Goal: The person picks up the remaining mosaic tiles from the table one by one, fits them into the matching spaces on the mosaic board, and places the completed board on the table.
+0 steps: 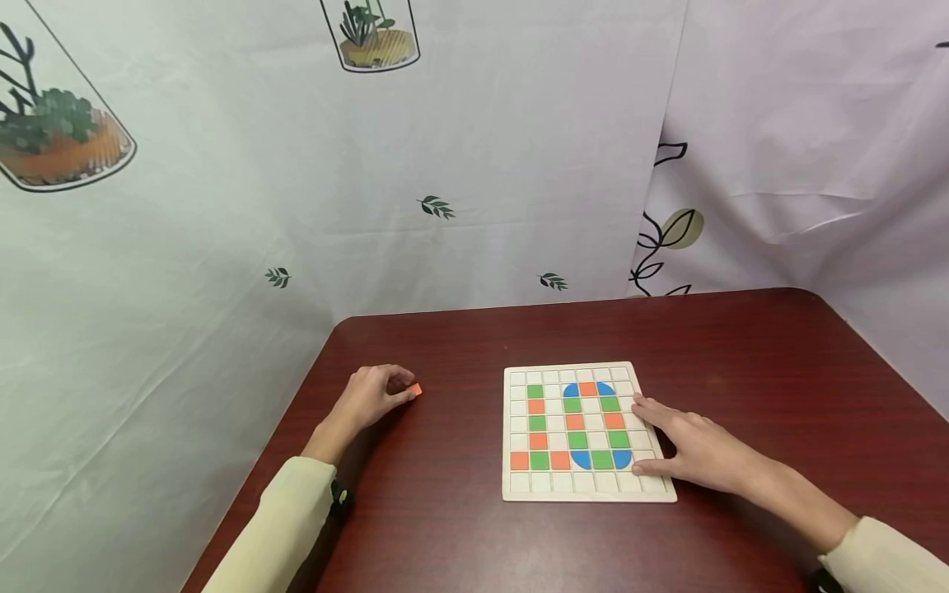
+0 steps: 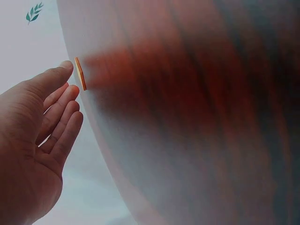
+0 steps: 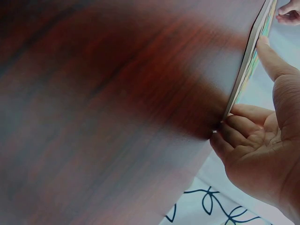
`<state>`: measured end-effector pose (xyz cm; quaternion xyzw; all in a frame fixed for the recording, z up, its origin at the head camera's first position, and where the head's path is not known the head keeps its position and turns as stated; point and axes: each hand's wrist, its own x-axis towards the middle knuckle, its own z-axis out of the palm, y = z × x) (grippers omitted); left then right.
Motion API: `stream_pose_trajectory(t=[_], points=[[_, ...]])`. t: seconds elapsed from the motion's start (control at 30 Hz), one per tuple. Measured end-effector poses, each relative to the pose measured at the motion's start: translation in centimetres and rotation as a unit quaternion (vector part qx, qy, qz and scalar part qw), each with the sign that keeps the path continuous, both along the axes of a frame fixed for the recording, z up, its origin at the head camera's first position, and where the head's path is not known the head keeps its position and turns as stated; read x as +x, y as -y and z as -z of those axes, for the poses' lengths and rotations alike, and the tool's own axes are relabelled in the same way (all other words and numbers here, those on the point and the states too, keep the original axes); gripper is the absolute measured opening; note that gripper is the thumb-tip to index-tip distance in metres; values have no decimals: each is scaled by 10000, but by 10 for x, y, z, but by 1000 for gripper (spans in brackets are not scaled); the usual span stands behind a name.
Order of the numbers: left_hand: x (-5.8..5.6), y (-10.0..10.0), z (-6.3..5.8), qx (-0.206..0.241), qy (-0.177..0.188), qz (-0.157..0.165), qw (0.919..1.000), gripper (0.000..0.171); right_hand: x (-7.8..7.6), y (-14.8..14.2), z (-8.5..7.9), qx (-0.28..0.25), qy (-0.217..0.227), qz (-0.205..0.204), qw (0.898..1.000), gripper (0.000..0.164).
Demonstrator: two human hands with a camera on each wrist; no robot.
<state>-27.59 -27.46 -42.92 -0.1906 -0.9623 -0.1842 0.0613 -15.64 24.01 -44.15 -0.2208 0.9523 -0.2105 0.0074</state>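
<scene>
My left hand point(image 1: 368, 397) is low over the left side of the table, thumb and index fingertips at a small orange square tile point(image 1: 415, 389). The left wrist view shows this tile point(image 2: 80, 74) edge-on beside the thumb tip, thin and flat. To the right, a pale square grid board point(image 1: 586, 487) lies on the table, bearing green, orange and blue tiles that form a "1" and a "0". My right hand point(image 1: 697, 449) rests along the board's right edge, thumb and fingers extended. From the right wrist, the thumb touches the board point(image 3: 243, 65) while the other fingertips meet its side.
The dark red-brown table point(image 1: 445, 527) has rounded far corners. A white cloth point(image 1: 482, 165) printed with plants and leaves hangs behind and along its sides. Bare tabletop lies between the left hand and the board.
</scene>
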Motion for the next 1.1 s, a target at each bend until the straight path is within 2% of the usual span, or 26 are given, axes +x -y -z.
stream_pose_trajectory(t=[0.73, 1.1], points=[[-1, -5, 1, -245, 130, -130, 9995, 22, 0, 0, -1, 11, 38, 3, 10000, 101], [1, -6, 1, -385, 23, -111, 9992, 19, 0, 0, -1, 7, 23, -1, 10000, 101]])
